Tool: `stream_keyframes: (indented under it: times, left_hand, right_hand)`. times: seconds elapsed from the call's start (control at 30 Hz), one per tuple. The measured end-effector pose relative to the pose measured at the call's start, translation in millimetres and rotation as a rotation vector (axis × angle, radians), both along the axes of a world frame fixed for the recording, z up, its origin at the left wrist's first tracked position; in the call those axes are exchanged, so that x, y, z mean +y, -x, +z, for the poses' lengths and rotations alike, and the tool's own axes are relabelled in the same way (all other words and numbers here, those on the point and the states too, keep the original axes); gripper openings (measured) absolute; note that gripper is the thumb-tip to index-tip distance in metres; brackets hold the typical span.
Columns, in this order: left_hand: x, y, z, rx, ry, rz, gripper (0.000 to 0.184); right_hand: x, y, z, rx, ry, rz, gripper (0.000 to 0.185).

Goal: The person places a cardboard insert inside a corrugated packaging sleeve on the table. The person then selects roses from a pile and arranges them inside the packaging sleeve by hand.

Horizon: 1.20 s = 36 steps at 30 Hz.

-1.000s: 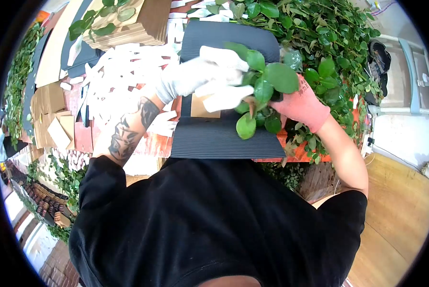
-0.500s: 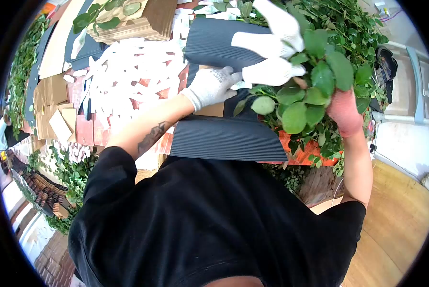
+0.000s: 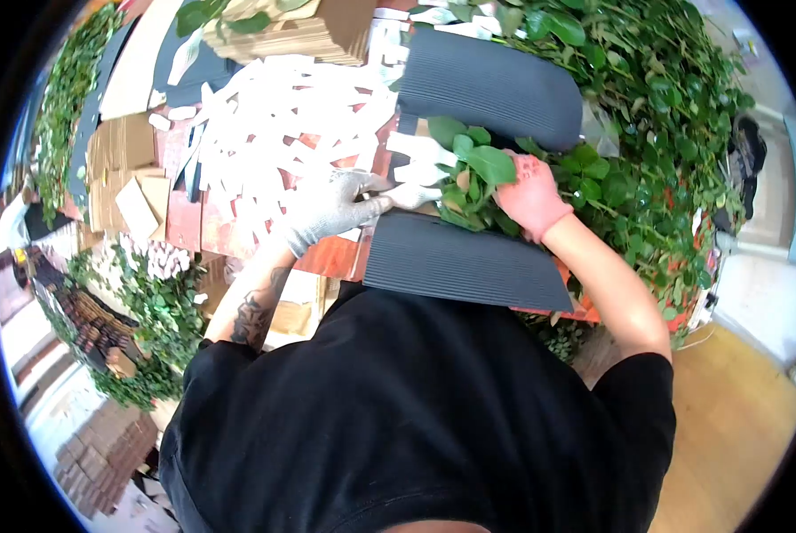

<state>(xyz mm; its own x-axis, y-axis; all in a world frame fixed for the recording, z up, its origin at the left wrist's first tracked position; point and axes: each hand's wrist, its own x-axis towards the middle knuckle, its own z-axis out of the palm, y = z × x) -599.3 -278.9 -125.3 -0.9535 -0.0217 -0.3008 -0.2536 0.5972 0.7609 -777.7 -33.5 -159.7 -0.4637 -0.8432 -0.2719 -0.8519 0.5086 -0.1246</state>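
Leafy rose stems, their heads covered with white mesh sleeves, lie across a black corrugated wrap. My right hand, in a pink glove, is closed around the stems behind the leaves. In a grey-white glove, my left hand has its thumb and fingers at the tip of the lower white sleeve, apparently pinching it. The wrap's far flap and near flap lie on either side of the stems. The stems inside my right hand are hidden.
Loose white sleeves are heaped on the red table to the left. Behind them stands a cardboard stack. Cut cardboard pieces lie at far left. A large pile of green foliage covers the right side.
My right hand has moved left and brought the leafy stems down onto the wrap. My left hand has shifted from the wrap's middle to the sleeved heads at its left edge.
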Motion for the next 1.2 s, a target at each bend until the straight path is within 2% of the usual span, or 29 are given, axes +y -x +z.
stream_keyframes:
  times: [0.07, 0.1, 0.13, 0.2, 0.3, 0.33, 0.4, 0.47, 0.53, 0.57, 0.67, 0.7, 0.73, 0.77, 0.8, 0.83, 0.87, 0.93, 0.97, 1.0, 1.07, 1.1, 1.13, 1.2]
  left_hand:
    - [-8.4, -1.7, 20.7, -0.172, -0.007, 0.063, 0.034]
    - [-12.4, -5.4, 9.4, 0.084, -0.006, 0.076, 0.035]
    - [-10.8, -1.3, 18.9, 0.360, 0.171, -0.038, 0.040]
    - [4.3, 15.4, 14.6, 0.430, 0.204, -0.083, 0.043]
    - [10.7, 37.1, -23.1, 0.561, 0.195, 0.015, 0.045]
    - [10.6, 42.0, -29.3, 0.556, 0.196, 0.015, 0.045]
    - [12.7, 48.3, -36.3, 0.438, -0.035, 0.089, 0.043]
    - [14.5, 53.7, -34.4, 0.396, -0.050, 0.089, 0.041]
    - [10.7, 58.5, -23.8, 0.079, -0.157, 0.137, 0.041]
    - [10.3, 56.6, -34.3, 0.082, -0.263, 0.164, 0.041]
    - [7.6, 56.5, -52.5, 0.171, -0.310, 0.114, 0.040]
    - [4.2, 57.3, -46.5, 0.045, -0.209, 0.101, 0.037]
    - [6.1, 56.9, -50.1, 0.037, -0.212, 0.102, 0.037]
    - [9.3, 57.9, -54.5, 0.057, -0.366, 0.157, 0.035]
    - [12.0, 59.4, -54.9, 0.078, -0.520, 0.210, 0.032]
    - [13.5, 58.8, -51.0, 0.073, -0.521, 0.203, 0.032]
    - [14.1, 58.8, -36.8, 0.125, -0.302, 0.194, 0.030]
    - [14.1, 59.4, -16.3, 0.228, 0.135, 0.163, 0.027]
    - [11.9, 52.4, -25.9, 0.355, 0.150, 0.223, 0.024]
    - [9.9, 52.2, -22.3, 0.351, 0.145, 0.218, 0.024]
    - [8.1, 50.9, -7.2, 0.640, 0.248, -0.103, 0.028]
    - [10.8, 52.4, -0.4, 0.642, 0.285, -0.239, 0.029]
    - [14.1, 53.9, -2.5, 0.643, 0.286, -0.233, 0.029]
    - [17.8, 59.3, -17.7, 0.592, 0.342, -0.310, 0.029]
  right_hand:
    - [4.6, -2.5, 10.4, 0.123, 0.134, 0.162, 0.041]
    - [1.0, -12.9, 49.0, 0.157, 0.224, 0.102, 0.046]
    - [-3.7, -15.1, 69.8, 0.148, 0.210, 0.139, 0.046]
    - [-10.9, -17.8, 95.3, 0.257, 0.025, 0.162, 0.050]
    - [-22.6, -23.4, 105.6, 0.246, 0.106, 0.184, 0.048]
    - [-26.1, -26.5, 104.5, 0.199, 0.165, 0.179, 0.047]
    - [-32.7, -28.4, 83.0, 0.174, 0.165, 0.147, 0.047]
    - [-38.6, -18.1, 55.2, 0.279, 0.091, 0.170, 0.046]
    - [-39.9, -11.3, 46.2, 0.208, 0.054, 0.152, 0.045]
    - [-38.4, -9.5, 42.5, 0.184, 0.047, 0.129, 0.045]
    - [-31.3, -7.0, 40.9, 0.120, 0.080, 0.115, 0.042]
    - [-29.0, -6.7, 40.5, 0.207, 0.172, 0.081, 0.041]
    - [-28.3, -6.3, 41.7, 0.295, 0.264, 0.048, 0.040]
    - [-37.1, -7.3, 47.9, 0.205, 0.279, -0.002, 0.030]
    - [-42.7, -7.9, 41.6, 0.203, 0.276, -0.005, 0.030]
    - [-48.1, -7.4, 31.4, 0.247, 0.129, 0.048, 0.032]
    - [-51.2, -5.3, 21.8, 0.290, -0.016, 0.095, 0.033]
    - [-47.2, -2.0, 19.5, 0.236, 0.003, 0.087, 0.031]
    - [-45.5, -3.2, 31.0, 0.231, 0.094, 0.107, 0.025]
    - [-43.1, -5.3, 42.5, 0.226, 0.183, 0.131, 0.021]
    - [-39.0, -18.8, 67.0, 0.267, 0.333, 0.195, 0.028]
    - [-41.8, -20.7, 77.4, 0.216, 0.354, 0.331, 0.029]
    - [-44.2, -21.2, 83.1, 0.167, 0.379, 0.466, 0.030]
    - [-38.0, -19.3, 58.3, 0.120, 0.416, 0.532, 0.031]
